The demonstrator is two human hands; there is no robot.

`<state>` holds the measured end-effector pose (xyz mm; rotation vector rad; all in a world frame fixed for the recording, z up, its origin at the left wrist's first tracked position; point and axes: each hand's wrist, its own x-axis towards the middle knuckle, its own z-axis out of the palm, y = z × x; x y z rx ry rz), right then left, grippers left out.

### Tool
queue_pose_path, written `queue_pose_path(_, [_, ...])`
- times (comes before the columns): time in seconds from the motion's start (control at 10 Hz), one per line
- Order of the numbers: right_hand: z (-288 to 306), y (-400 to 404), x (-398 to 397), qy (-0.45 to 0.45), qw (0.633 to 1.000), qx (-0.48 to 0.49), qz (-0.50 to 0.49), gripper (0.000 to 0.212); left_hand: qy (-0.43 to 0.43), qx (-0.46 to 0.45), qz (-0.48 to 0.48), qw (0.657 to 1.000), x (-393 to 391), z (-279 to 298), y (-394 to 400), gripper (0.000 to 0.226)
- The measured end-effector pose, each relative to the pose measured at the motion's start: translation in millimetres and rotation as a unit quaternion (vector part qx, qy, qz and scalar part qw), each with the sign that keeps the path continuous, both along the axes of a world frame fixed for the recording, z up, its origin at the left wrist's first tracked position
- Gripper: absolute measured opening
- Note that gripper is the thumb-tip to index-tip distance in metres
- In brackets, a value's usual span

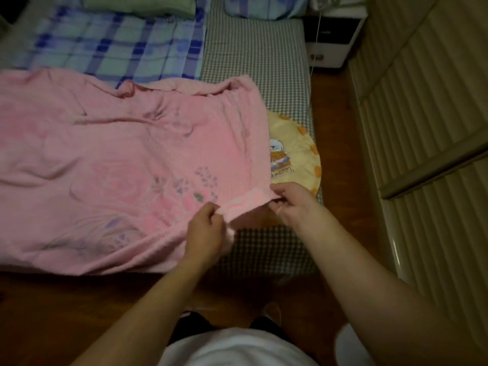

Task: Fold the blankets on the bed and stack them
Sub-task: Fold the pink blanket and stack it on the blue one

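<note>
A large pink blanket (126,165) with a faint flower print lies spread across the left and middle of the bed (258,56). Its near right corner is lifted off the mattress. My left hand (203,231) grips the near edge of that corner, fingers curled round the fabric. My right hand (290,202) pinches the same corner a little further right. A blue plaid blanket (118,46) lies flat beyond the pink one. A folded green blanket (140,5) sits at the far edge.
A yellow cushion (295,154) with a cartoon picture lies on the checked sheet at the bed's right side, partly under the pink blanket. A blue pillow (264,6) is at the head. A white bedside unit (332,38) and slatted wall panels (422,128) stand right. Wooden floor (52,313) below.
</note>
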<state>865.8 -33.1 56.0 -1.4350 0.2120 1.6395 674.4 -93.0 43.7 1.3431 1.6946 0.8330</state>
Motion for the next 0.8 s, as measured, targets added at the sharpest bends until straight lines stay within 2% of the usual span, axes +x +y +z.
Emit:
queue_pose_path(0.1, [-14,36,-2,-0.101,0.992,-0.014,0.08,0.022,0.005,-0.003,-0.135,0.991,-25,44,80,0.01])
queue_pose_path(0.2, [-26,99,-4,-0.291,0.944,-0.019,0.152,0.022,0.426,0.152,-0.375,0.809,-44,52,177,0.058])
queue_pose_path(0.3, [-49,173,1,-0.49,0.815,-0.061,0.304,0.019,0.551,0.226,-0.367,0.714,-58,10,279,0.04])
queue_pose_path(0.4, [-99,233,2,-0.465,0.724,-0.122,0.494,0.008,0.504,0.12,-0.354,0.779,-71,-75,375,0.021])
queue_pose_path(0.5, [-156,284,0,-0.466,0.628,-0.146,0.606,0.018,0.394,0.017,-0.268,0.879,-91,-168,432,0.015])
queue_pose_path(0.6, [-202,346,-2,-0.566,0.614,-0.099,0.541,0.017,0.315,-0.032,-0.215,0.924,-95,-251,473,0.021])
queue_pose_path(0.7, [-246,429,8,-0.643,0.583,-0.039,0.494,0.033,0.351,0.017,-0.214,0.912,-86,-310,486,0.036])
queue_pose_path(0.8, [-280,518,25,-0.68,0.57,-0.03,0.46,0.045,0.425,0.099,-0.174,0.883,-82,-349,472,0.019])
